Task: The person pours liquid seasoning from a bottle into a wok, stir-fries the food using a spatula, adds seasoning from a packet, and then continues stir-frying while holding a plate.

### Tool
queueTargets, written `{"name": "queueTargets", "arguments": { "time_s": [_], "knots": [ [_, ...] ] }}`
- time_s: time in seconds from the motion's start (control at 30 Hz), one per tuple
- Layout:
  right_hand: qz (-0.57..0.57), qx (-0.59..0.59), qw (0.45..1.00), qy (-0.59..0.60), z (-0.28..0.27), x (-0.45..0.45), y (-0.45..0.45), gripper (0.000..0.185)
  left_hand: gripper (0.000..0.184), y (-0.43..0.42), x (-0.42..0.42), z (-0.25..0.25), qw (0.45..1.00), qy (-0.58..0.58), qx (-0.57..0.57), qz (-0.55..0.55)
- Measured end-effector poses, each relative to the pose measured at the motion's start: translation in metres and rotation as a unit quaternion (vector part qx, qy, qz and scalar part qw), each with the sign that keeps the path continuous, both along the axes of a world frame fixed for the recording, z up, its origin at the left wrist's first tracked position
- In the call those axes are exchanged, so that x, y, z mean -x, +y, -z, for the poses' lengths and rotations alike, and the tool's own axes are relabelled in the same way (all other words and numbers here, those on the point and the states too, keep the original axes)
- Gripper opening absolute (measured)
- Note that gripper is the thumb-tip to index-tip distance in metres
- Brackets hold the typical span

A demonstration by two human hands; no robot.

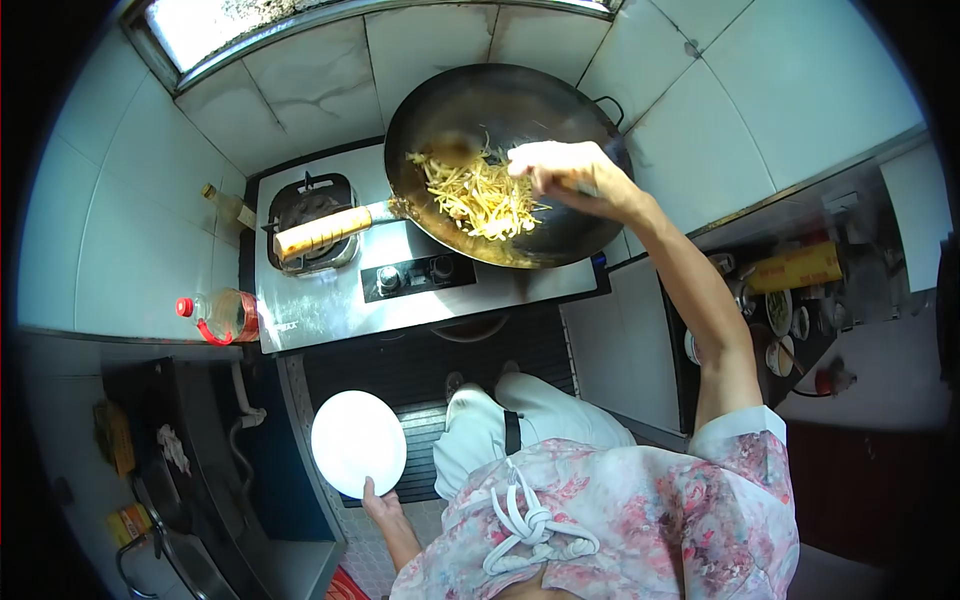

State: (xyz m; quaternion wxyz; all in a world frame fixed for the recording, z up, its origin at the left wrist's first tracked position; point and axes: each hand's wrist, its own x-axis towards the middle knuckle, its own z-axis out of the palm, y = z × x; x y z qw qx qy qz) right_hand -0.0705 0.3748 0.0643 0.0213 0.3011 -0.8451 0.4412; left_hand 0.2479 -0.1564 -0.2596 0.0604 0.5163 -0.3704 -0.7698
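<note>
My left hand [384, 508] grips the near rim of a white plate [358, 443], thumb on top, held low beside the stove front. Nothing lies on the plate. My right hand [580, 178] is closed over the wok [575, 235], around the wooden handle of what looks like a spatula [455, 150]. Its head is blurred at the far left of the food. Yellowish shredded food [485, 200], like potato strips, is heaped in the wok's left half. The wok's wooden handle [322, 232] points left across the stove, with neither hand on it.
The wok sits on the right side of a steel gas stove [320, 318]; a bare burner [310, 215] is on the left. A red-capped oil bottle [228, 316] and a glass bottle [228, 205] stand left. Bowls [780, 355] crowd the right shelf. A sink [195, 560] is lower left.
</note>
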Motion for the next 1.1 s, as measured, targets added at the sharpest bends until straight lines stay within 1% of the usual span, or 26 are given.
{"name": "queueTargets", "arguments": {
  "time_s": [0.03, 0.1, 0.13, 0.27, 0.3, 0.33, 0.4, 0.5, 0.6, 0.73, 0.8, 0.87, 0.93, 0.97, 1.03, 1.1],
  "knots": [
    [-0.053, -0.09, 0.991, 0.08, -0.001, -0.01, 0.001, 0.011, 0.052, 0.003, 0.004, -0.004, 1.0, 0.004, 0.003, 0.007],
    [-0.101, -0.095, 0.989, 0.049, -0.02, -0.034, -0.007, 0.015, 0.053, 0.007, 0.011, -0.008, 0.999, 0.034, 0.011, 0.031],
    [-0.101, -0.122, 0.987, 0.036, -0.028, -0.044, -0.009, 0.012, 0.054, 0.011, 0.017, -0.014, 0.998, 0.041, 0.012, 0.041],
    [-0.048, -0.145, 0.986, 0.062, -0.063, -0.079, -0.018, 0.01, 0.057, 0.021, 0.031, -0.028, 0.995, 0.067, 0.019, 0.076],
    [-0.045, -0.144, 0.987, 0.06, -0.071, -0.088, -0.02, 0.01, 0.058, 0.023, 0.033, -0.033, 0.994, 0.073, 0.018, 0.083],
    [-0.042, -0.144, 0.987, 0.059, -0.079, -0.096, -0.02, 0.01, 0.06, 0.023, 0.036, -0.035, 0.993, 0.076, -0.011, 0.087],
    [-0.04, -0.127, 0.989, 0.061, -0.088, -0.109, -0.026, 0.013, 0.061, 0.024, 0.04, -0.034, 0.992, 0.083, -0.012, 0.097],
    [-0.023, -0.1, 0.995, 0.02, -0.082, -0.126, -0.035, 0.014, 0.061, 0.027, 0.045, -0.035, 0.99, 0.091, -0.007, 0.109],
    [-0.006, -0.101, 0.995, 0.017, -0.058, -0.128, -0.042, 0.015, 0.061, 0.031, 0.051, -0.045, 0.987, 0.101, -0.002, 0.125],
    [0.038, -0.125, 0.99, 0.047, -0.007, -0.113, -0.041, 0.017, 0.061, 0.035, 0.057, -0.056, 0.985, 0.096, -0.004, 0.144],
    [0.044, -0.135, 0.988, 0.057, 0.016, -0.101, -0.033, 0.017, 0.061, 0.032, 0.057, -0.046, 0.985, 0.091, -0.006, 0.148],
    [0.056, -0.168, 0.981, 0.076, 0.03, -0.091, -0.02, 0.016, 0.06, 0.029, 0.051, -0.038, 0.985, 0.089, -0.005, 0.147],
    [0.078, -0.197, 0.972, 0.105, 0.028, -0.086, -0.012, 0.014, 0.059, 0.029, 0.046, -0.031, 0.986, 0.095, -0.001, 0.138],
    [0.094, -0.182, 0.973, 0.103, 0.02, -0.085, -0.007, 0.016, 0.059, 0.025, 0.041, -0.024, 0.986, 0.093, -0.005, 0.135],
    [0.133, -0.116, 0.976, 0.124, -0.003, -0.08, 0.003, 0.02, 0.06, 0.016, 0.026, -0.015, 0.988, 0.084, -0.014, 0.13],
    [0.221, -0.049, 0.973, 0.053, -0.025, -0.076, 0.022, 0.015, 0.06, 0.011, 0.012, -0.007, 0.993, 0.059, -0.019, 0.101]
  ]
}}
